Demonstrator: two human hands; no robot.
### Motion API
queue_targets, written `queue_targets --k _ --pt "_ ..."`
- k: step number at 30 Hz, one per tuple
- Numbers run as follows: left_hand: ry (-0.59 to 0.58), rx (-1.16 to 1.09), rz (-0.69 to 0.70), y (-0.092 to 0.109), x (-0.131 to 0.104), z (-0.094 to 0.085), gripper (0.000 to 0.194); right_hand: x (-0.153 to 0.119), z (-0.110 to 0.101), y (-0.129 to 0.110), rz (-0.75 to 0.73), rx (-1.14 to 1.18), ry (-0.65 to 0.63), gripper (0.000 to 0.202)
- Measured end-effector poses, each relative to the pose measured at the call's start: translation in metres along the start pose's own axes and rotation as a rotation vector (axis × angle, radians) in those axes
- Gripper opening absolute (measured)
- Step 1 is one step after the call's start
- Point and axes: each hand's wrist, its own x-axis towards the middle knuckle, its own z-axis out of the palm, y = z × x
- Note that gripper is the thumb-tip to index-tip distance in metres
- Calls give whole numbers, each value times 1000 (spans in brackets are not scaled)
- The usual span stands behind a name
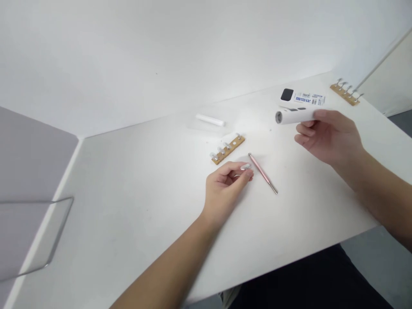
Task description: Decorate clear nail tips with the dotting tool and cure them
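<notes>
My left hand (227,182) is closed over the table, pinching a small silvery metal hook (246,166) between thumb and fingertips. Just beyond it lies a wooden hook rail (229,150) with several silver hooks and a white round spot in a gap between them. A thin pink pen-like tool (262,172) with metal ends lies right of my left hand. Raised above the table, my right hand (334,135) grips a white cylindrical electric screwdriver (298,115), its round grey socket end pointing left and dark buttons along its top.
A second wooden hook rail (346,94) lies at the far right. Behind the screwdriver is a white package (304,98) with a black square and blue print. A white stick (210,119) lies on a clear sheet near the back wall. A wire-edged panel (61,231) stands at left.
</notes>
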Motion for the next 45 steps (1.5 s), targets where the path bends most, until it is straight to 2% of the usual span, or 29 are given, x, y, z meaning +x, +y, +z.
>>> queue_targets --k 2,5,9,13,15,20,25,30,35,40,43,45 --pt "4 -1 -6 0 0 0 11 -2 -1 -2 10 17 -49 18" --pt "2 -4 -8 -2 0 -1 10 -6 -3 -3 50 71 -57 15" --pt "-6 7 2 -4 0 -2 8 -8 -3 1 140 286 -40 17" --pt "-1 20 -2 -6 1 -3 9 -10 0 4 303 511 -133 36" --pt "5 18 -3 -7 0 -4 11 -11 3 5 352 552 -181 37" --pt "4 15 19 -7 1 -4 11 -13 13 6 369 561 -283 31" --pt "-37 1 23 -7 1 -4 7 -16 20 6 335 486 -244 30" --pt "-9 35 3 -7 0 -5 8 -19 26 4 391 334 -205 21" --pt "30 56 -30 -3 1 0 13 -19 29 5 306 259 -194 14" --pt "28 102 -28 -2 1 2 12 -25 32 6 69 131 -153 3" --pt "-12 160 11 -3 0 1 11 -33 34 3 -78 34 -142 4" --pt "-34 201 36 -3 -2 1 11 -38 35 0 -120 -41 -140 6"
